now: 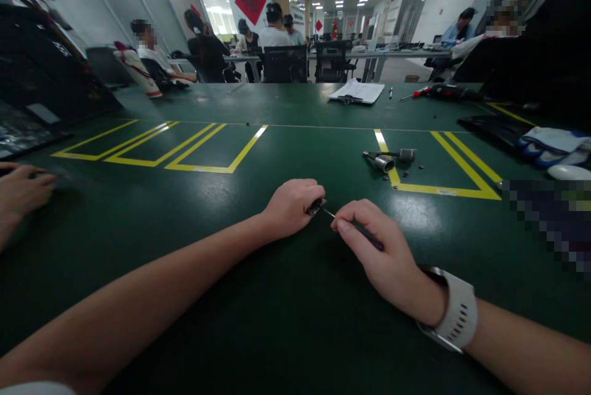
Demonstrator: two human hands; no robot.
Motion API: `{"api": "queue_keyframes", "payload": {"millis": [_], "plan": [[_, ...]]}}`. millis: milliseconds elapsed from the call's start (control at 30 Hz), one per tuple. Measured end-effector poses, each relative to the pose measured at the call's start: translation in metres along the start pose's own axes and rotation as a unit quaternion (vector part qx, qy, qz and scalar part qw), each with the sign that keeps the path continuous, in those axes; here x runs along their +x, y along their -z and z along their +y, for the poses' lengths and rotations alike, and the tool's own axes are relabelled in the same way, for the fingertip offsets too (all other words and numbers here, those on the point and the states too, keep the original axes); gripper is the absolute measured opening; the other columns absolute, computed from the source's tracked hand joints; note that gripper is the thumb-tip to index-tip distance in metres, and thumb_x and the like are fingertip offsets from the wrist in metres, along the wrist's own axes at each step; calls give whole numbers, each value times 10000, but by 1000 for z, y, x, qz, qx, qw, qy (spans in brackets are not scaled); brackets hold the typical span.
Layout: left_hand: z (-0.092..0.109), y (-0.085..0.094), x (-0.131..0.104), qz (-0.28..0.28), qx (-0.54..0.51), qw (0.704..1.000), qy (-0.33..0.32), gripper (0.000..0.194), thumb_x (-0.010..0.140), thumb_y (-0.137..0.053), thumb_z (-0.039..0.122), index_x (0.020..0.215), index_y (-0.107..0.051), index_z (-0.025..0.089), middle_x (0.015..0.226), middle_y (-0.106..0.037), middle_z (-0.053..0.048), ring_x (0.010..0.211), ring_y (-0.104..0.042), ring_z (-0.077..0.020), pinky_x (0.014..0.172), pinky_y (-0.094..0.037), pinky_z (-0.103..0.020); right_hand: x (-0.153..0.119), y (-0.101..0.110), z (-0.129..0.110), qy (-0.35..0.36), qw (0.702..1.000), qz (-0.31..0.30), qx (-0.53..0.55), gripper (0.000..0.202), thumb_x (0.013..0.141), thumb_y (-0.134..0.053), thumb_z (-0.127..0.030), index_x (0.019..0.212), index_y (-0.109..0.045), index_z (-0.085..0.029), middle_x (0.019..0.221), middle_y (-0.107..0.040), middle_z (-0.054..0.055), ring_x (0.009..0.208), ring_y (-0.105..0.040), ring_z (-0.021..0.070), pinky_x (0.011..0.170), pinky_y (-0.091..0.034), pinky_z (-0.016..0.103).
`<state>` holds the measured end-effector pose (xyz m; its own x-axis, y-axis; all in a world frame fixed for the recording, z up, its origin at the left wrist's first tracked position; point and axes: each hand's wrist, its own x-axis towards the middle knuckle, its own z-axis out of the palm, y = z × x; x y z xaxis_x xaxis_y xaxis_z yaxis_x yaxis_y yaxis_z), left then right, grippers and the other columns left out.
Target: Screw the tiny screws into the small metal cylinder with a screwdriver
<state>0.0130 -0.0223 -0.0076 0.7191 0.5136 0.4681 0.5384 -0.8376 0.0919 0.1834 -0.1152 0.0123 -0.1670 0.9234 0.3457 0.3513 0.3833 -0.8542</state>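
My left hand (290,209) is closed around a small metal cylindrical piece (314,206), whose round open end faces right. My fingers hide most of this piece. In a pinch grip, my right hand (392,269) holds a thin screwdriver (370,238) with a dark handle. Its narrow shaft points left to the opening of the cylinder; whether the tip touches cannot be made out. Beyond my right hand lie two similar metal cylindrical pieces (384,164) with dark stems, and several tiny dark bits around them.
Yellow tape (198,168) marks bays on the green table (258,296). Another person's hand (23,195) rests at the left edge. Farther back are a clipboard with papers (357,91), a pen (391,93) and a red-handled screwdriver (421,91). Gloves (556,144) lie at right.
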Motion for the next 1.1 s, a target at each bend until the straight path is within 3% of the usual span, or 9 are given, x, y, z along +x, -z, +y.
{"api": "queue_keyframes", "payload": {"millis": [100, 200, 300, 400, 467, 600, 733, 900, 1100], "plan": [[0, 1, 0, 8, -28, 1000, -3, 151, 832, -504, 185, 687, -516, 147, 635, -498, 5, 580, -464, -112, 537, -342, -233, 6, 3, 9, -73, 986, 3, 151, 174, 818, -498, -247, 701, -613, -188, 712, -583, 24, 722, -527, 179, 698, -383, 336], [-1, 2, 0, 19, -56, 998, 1, 157, 834, -512, 202, 687, -511, 148, 636, -501, 6, 570, -462, -105, 526, -340, -227, 13, 4, 17, -143, 941, 31, 306, 169, 773, -519, -231, 645, -614, -176, 681, -596, 27, 708, -532, 172, 711, -390, 331], [-1, 2, 0, 26, -83, 996, 9, 176, 837, -508, 225, 676, -502, 153, 637, -508, 7, 563, -464, -100, 525, -349, -225, 16, 3, 20, -185, 908, 32, 375, 146, 747, -537, -216, 636, -618, -166, 673, -600, 30, 677, -521, 161, 681, -394, 318], [-1, 2, 0, 30, -90, 995, 20, 172, 832, -514, 234, 679, -501, 154, 644, -516, 7, 567, -467, -99, 528, -351, -224, 15, 2, 20, -179, 905, 40, 383, 140, 753, -539, -227, 655, -619, -169, 685, -604, 30, 677, -523, 162, 675, -400, 319], [-1, 1, 0, 30, -81, 996, 32, 162, 828, -521, 226, 685, -505, 153, 652, -522, 6, 574, -471, -102, 532, -348, -224, 12, 2, 18, -150, 926, 55, 343, 146, 774, -531, -240, 676, -620, -177, 699, -608, 27, 697, -535, 170, 688, -402, 328], [-1, 1, 0, 20, -45, 998, 38, 149, 829, -515, 200, 690, -519, 147, 651, -519, 1, 589, -477, -112, 543, -346, -231, 4, 2, 9, -57, 988, 42, 136, 172, 829, -499, -241, 733, -632, -187, 741, -606, 26, 733, -542, 177, 685, -391, 328], [1, 2, 0, -2, 7, 1000, 24, 147, 833, -482, 185, 699, -531, 150, 649, -518, -8, 599, -476, -128, 550, -343, -245, 0, 2, 2, -14, 999, 24, 26, 165, 826, -496, -230, 735, -627, -188, 701, -576, 16, 687, -518, 168, 642, -371, 317], [1, 3, -1, 0, -2, 1000, 9, 170, 842, -475, 195, 685, -525, 153, 636, -517, -9, 587, -473, -125, 542, -344, -243, 6, 3, 10, -75, 983, 8, 166, 185, 812, -502, -243, 694, -633, -187, 711, -613, 24, 717, -544, 178, 691, -392, 330], [0, 3, -1, 27, -65, 997, 0, 174, 837, -503, 220, 676, -501, 156, 631, -508, 5, 558, -460, -103, 522, -338, -226, 16, 3, 19, -176, 910, 46, 374, 160, 737, -530, -203, 610, -622, -168, 637, -603, 26, 650, -526, 159, 667, -397, 314]]}}
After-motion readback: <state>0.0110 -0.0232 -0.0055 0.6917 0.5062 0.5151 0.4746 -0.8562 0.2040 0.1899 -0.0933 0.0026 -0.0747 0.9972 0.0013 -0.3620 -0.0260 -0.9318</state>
